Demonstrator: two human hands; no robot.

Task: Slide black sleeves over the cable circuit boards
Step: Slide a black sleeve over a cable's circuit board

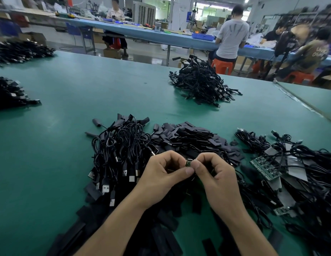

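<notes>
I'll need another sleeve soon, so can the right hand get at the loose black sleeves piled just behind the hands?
Probably yes. The sleeve pile lies uncovered just beyond the right hand. But that hand and the left hand pinch a small green board, so it must let go first.

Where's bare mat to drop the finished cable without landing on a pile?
Bare green mat lies left of the USB cable bundle, out to the left-edge pile. Another open stretch runs between the sleeve heap and the far cable pile. Crowded around the left hand and right hand, and rightward among the bare boards.
</notes>
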